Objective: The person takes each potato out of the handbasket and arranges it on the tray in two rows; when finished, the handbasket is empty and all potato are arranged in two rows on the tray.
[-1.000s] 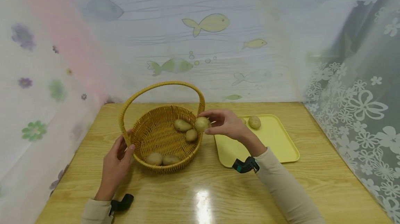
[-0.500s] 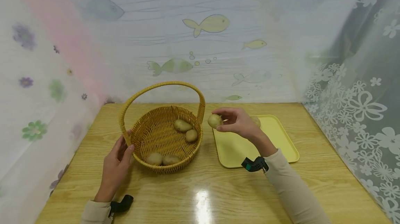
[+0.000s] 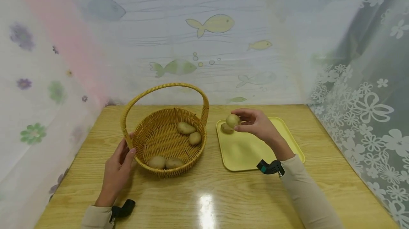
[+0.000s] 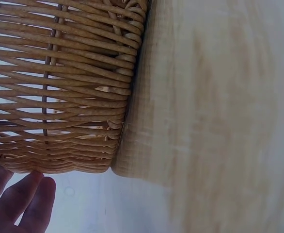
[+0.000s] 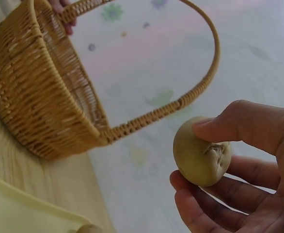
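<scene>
A round, pale tan potato [image 3: 233, 121], its side marked by a creased dent, is pinched between the thumb and fingers [image 5: 195, 211] of the right hand [image 3: 259, 126], held above the far left corner of a yellow, rectangular tray with rounded corners [image 3: 246, 152]. Partly hidden by it, a second tan potato [image 3: 226, 129] is seen lying on the tray at that corner; whether the two are touching cannot be told. By the curled fingers of the left hand [image 3: 117, 174], a round, golden-brown wicker basket with a tall arched handle [image 3: 174, 174] is gripped at its left rim, by the handle's foot. Two tan potatoes [image 3: 190, 133] are nestled inside against its right wall, and two more [image 3: 165, 163] against its near wall. The basket is set in the left half of a pale wood-grain counter [image 3: 169, 202], the tray toward the counter's far right corner. Beyond the far edge, a white fish-print sheet [image 3: 217, 48] is hung.
</scene>
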A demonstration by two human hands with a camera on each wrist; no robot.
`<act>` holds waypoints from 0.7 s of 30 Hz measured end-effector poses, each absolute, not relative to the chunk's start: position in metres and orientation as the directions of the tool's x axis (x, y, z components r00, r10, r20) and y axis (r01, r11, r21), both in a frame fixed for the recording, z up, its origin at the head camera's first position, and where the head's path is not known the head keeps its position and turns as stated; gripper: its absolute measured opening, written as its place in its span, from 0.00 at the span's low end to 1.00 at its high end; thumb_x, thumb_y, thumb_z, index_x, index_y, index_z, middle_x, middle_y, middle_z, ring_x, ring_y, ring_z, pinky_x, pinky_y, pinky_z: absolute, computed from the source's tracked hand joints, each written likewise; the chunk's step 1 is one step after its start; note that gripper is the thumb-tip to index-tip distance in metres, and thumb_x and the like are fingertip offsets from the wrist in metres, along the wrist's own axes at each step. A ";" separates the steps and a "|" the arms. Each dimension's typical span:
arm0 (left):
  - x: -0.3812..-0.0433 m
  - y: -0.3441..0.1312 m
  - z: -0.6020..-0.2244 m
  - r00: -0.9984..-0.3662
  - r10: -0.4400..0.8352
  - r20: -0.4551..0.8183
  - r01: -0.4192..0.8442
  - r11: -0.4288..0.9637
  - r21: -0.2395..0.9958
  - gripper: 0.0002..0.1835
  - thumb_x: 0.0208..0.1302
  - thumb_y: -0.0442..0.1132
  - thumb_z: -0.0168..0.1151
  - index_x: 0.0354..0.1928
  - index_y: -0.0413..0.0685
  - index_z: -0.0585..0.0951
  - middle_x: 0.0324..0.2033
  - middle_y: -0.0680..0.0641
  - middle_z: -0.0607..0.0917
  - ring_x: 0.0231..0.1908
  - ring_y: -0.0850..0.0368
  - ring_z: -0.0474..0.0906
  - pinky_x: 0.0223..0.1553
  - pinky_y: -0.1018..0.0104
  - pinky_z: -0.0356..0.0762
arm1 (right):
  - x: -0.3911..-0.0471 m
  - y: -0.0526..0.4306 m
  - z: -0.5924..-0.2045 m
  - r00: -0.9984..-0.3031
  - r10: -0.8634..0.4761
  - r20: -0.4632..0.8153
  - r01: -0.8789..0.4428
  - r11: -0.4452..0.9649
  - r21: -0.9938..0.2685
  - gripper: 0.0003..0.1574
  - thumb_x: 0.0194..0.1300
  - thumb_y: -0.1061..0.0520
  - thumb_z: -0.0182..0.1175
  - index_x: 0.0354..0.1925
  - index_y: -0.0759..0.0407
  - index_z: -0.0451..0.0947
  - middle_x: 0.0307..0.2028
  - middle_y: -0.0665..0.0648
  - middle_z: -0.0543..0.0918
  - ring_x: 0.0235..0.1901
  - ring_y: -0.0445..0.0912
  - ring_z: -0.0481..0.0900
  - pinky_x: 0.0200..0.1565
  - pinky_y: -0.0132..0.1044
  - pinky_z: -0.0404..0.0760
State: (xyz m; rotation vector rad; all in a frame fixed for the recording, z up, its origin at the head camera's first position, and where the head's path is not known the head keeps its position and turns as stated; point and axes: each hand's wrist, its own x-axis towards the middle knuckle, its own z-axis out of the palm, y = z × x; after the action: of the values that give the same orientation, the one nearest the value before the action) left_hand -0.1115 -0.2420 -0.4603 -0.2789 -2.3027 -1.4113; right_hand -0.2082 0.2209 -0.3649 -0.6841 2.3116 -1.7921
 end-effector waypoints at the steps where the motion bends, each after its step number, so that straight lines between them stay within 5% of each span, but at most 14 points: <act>1: -0.112 -0.242 -0.461 -0.890 -0.048 0.453 0.381 0.465 0.799 0.32 0.82 0.32 0.53 0.81 0.62 0.62 0.73 0.44 0.72 0.64 0.67 0.74 0.54 0.85 0.73 | -0.208 0.223 -0.365 -0.891 -0.424 0.162 -0.261 0.188 -0.947 0.34 0.65 0.68 0.71 0.68 0.66 0.76 0.61 0.65 0.79 0.56 0.59 0.81 0.49 0.42 0.87; 21: -0.113 -0.242 -0.460 -0.878 -0.056 0.475 0.394 0.476 0.786 0.32 0.80 0.31 0.55 0.80 0.60 0.65 0.71 0.44 0.73 0.61 0.69 0.76 0.52 0.85 0.73 | -0.216 0.272 -0.370 -0.944 -0.289 0.157 -0.250 0.319 -0.914 0.34 0.68 0.61 0.72 0.69 0.66 0.75 0.61 0.63 0.79 0.55 0.52 0.79 0.47 0.36 0.85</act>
State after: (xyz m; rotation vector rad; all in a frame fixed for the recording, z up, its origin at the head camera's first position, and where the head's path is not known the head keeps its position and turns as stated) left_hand -0.1125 -0.2421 -0.4599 -0.2812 -2.2876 -1.3841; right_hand -0.2161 0.2719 -0.3702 -0.5153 2.5234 -1.7379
